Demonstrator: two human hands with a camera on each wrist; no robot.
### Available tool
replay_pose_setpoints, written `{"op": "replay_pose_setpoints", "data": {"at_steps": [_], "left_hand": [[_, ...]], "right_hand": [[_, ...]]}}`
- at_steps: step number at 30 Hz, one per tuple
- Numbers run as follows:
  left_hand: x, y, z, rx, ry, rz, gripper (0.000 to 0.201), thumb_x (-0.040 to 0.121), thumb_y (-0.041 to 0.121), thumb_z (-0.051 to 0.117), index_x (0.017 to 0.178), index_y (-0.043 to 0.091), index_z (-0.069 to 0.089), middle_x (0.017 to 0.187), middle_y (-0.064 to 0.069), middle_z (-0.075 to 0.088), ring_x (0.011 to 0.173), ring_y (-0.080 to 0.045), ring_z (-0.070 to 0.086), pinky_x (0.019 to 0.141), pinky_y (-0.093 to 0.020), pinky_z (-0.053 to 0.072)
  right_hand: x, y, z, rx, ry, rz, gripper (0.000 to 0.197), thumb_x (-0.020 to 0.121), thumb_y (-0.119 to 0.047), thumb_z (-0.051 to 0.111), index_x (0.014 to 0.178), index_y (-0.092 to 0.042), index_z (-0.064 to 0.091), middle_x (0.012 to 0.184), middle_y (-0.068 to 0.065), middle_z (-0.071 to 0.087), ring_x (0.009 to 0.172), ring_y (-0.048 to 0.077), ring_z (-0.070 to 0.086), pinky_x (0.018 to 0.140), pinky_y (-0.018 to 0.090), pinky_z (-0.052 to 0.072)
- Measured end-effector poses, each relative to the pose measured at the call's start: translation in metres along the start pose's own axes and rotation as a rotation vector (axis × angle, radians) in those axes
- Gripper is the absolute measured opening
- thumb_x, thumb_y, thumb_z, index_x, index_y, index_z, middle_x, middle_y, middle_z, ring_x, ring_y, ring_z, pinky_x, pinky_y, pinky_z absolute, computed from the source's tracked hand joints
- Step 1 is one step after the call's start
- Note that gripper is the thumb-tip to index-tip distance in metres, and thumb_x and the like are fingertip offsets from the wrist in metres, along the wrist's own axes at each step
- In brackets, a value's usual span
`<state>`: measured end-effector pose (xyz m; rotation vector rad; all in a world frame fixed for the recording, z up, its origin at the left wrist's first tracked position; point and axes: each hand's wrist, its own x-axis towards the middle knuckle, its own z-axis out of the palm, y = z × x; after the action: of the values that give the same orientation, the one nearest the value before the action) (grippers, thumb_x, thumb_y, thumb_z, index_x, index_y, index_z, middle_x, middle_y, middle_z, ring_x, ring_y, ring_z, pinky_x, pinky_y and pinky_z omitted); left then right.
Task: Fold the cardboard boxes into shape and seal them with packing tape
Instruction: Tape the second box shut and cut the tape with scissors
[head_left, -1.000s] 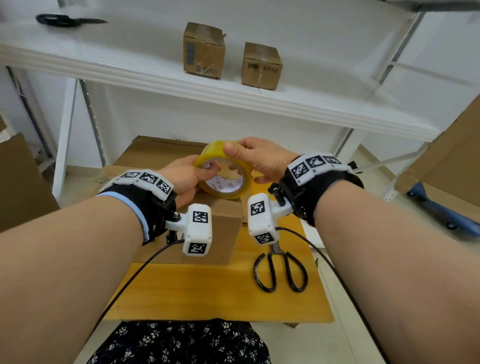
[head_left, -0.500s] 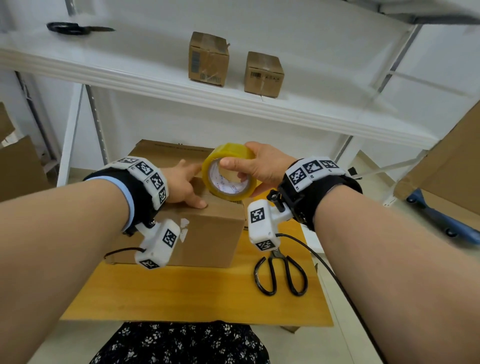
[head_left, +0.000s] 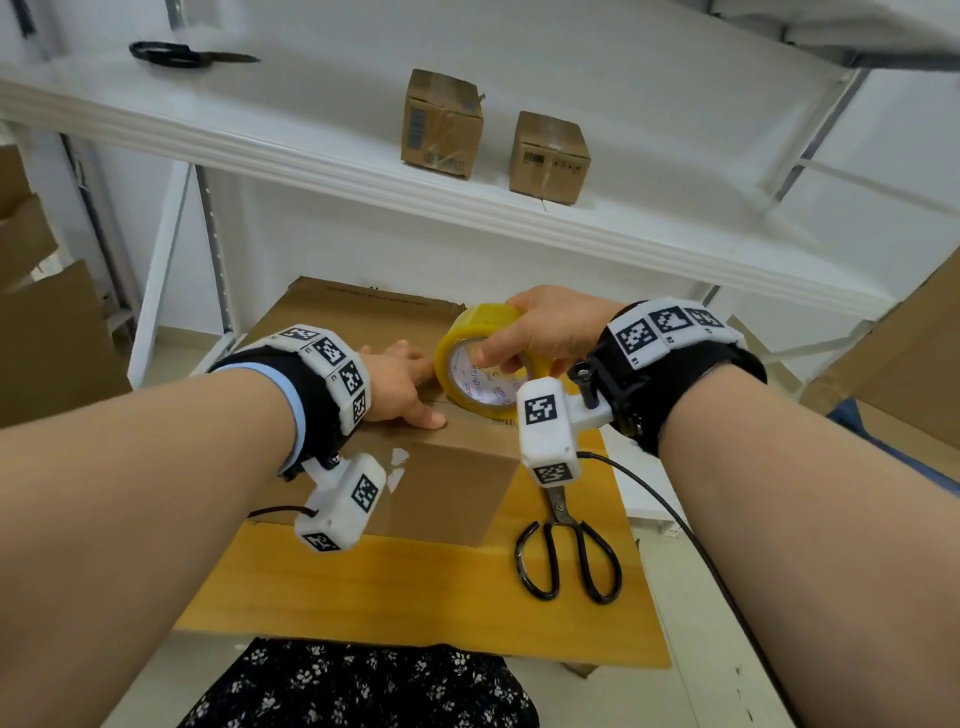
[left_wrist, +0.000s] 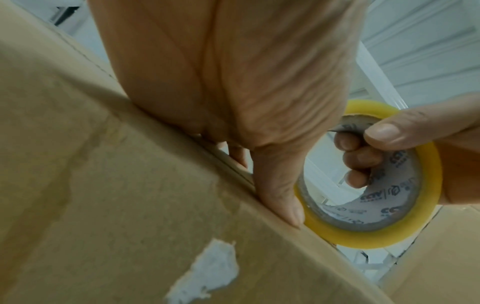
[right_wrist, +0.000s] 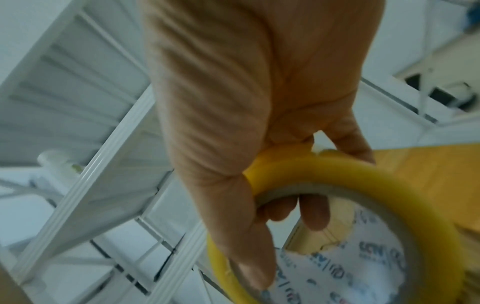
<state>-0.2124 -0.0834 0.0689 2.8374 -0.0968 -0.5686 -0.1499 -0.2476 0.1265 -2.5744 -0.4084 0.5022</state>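
Observation:
A folded brown cardboard box (head_left: 441, 483) stands on the wooden board (head_left: 415, 587); torn white patches mark its near side (left_wrist: 207, 273). My left hand (head_left: 402, 382) lies flat on the box top, fingers straight, thumb (left_wrist: 280, 195) pressed along the near top edge. My right hand (head_left: 540, 332) grips a yellow roll of packing tape (head_left: 480, 358) upright at the box top's right end, fingers through the core (left_wrist: 361, 160), thumb on the rim (right_wrist: 249, 253). Whether a strip of tape runs onto the box cannot be seen.
Black scissors (head_left: 569, 556) lie on the board right of the box. Flat cardboard (head_left: 343, 306) lies behind the box. On the white shelf (head_left: 311, 156) above stand two small taped boxes (head_left: 441, 124) (head_left: 549, 158) and another pair of scissors (head_left: 176, 54). Large cardboard sheets lean at both sides.
The left hand let go of the tape roll and came down flat onto the box top. The right hand kept the roll and lowered it toward the box's right end.

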Motion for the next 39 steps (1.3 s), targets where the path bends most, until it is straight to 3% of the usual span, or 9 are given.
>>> {"op": "replay_pose_setpoints", "data": {"at_steps": [3,6,9,15,19,23,29,34,39], "left_hand": [[0.000,-0.001,0.000,0.016,-0.002,-0.004,0.070,0.098,0.048,0.049,0.156,0.030,0.015,0.164,0.004,0.005,0.150,-0.030,0.003,0.119,-0.049,0.005],[0.001,-0.004,-0.001,0.028,0.008,0.003,0.071,0.096,0.051,0.052,0.155,0.031,0.018,0.163,0.000,0.013,0.147,-0.033,0.015,0.117,-0.048,0.014],[0.005,-0.007,0.000,0.030,0.006,0.023,0.073,0.095,0.051,0.053,0.155,0.036,0.015,0.161,0.001,0.017,0.144,-0.033,0.021,0.116,-0.046,0.018],[0.008,-0.009,0.002,0.005,0.025,0.035,0.072,0.096,0.049,0.053,0.155,0.036,0.014,0.162,-0.002,0.015,0.147,-0.032,0.015,0.117,-0.050,0.011],[0.011,-0.012,0.006,-0.123,0.103,0.034,0.060,0.089,0.046,0.065,0.142,0.033,0.039,0.149,-0.003,0.035,0.140,-0.032,0.031,0.117,-0.049,0.014],[0.018,-0.022,0.010,-0.121,0.077,0.052,0.041,0.087,0.054,0.063,0.122,0.037,0.051,0.142,0.000,0.038,0.136,-0.023,0.036,0.120,-0.051,0.008],[0.019,-0.021,0.008,-0.148,0.080,0.110,0.044,0.092,0.048,0.061,0.130,0.029,0.053,0.142,0.003,0.044,0.131,-0.020,0.043,0.112,-0.037,0.025],[0.023,-0.025,0.009,-0.138,0.089,0.124,0.045,0.093,0.050,0.059,0.131,0.028,0.053,0.138,0.004,0.047,0.129,-0.019,0.044,0.110,-0.035,0.027],[0.027,-0.030,0.009,-0.199,0.084,0.121,0.049,0.088,0.058,0.061,0.129,0.030,0.055,0.133,0.008,0.049,0.126,-0.017,0.047,0.114,-0.037,0.028]], "right_hand": [[0.001,0.006,0.004,0.137,0.011,0.011,0.033,0.062,-0.031,0.085,0.086,-0.014,0.072,0.078,0.002,0.071,0.079,0.022,0.066,0.085,0.045,0.055],[0.004,0.017,0.007,0.324,0.023,0.011,0.027,0.044,-0.025,0.082,0.064,-0.018,0.065,0.069,0.007,0.062,0.074,0.027,0.056,0.077,0.045,0.048],[0.004,0.027,0.008,0.502,0.066,0.019,0.024,0.045,-0.016,0.079,0.053,-0.016,0.056,0.062,0.009,0.054,0.067,0.026,0.049,0.072,0.044,0.040],[0.004,0.026,0.013,0.890,0.074,-0.042,0.027,0.075,0.009,0.059,0.062,-0.011,0.047,0.059,0.007,0.041,0.055,0.020,0.043,0.069,0.039,0.041],[0.009,0.003,0.017,1.064,0.032,-0.085,0.028,0.086,0.008,0.052,0.063,-0.009,0.046,0.060,0.008,0.042,0.052,0.018,0.045,0.052,0.027,0.050],[0.020,-0.001,0.028,1.202,-0.015,-0.049,0.025,0.085,0.005,0.056,0.066,-0.010,0.054,0.064,0.007,0.047,0.061,0.018,0.050,0.063,0.029,0.054],[0.028,0.003,0.042,1.394,0.014,-0.096,0.021,0.084,0.005,0.055,0.072,-0.011,0.054,0.061,0.003,0.048,0.062,0.016,0.051,0.064,0.027,0.053],[0.038,0.005,0.062,1.527,0.084,-0.129,0.019,0.082,0.004,0.060,0.073,-0.011,0.054,0.060,0.003,0.049,0.063,0.017,0.053,0.088,0.035,0.044],[0.041,0.010,0.073,1.605,0.123,-0.177,0.015,0.073,0.000,0.066,0.074,-0.011,0.056,0.061,0.003,0.049,0.065,0.019,0.054,0.077,0.033,0.047]]}}
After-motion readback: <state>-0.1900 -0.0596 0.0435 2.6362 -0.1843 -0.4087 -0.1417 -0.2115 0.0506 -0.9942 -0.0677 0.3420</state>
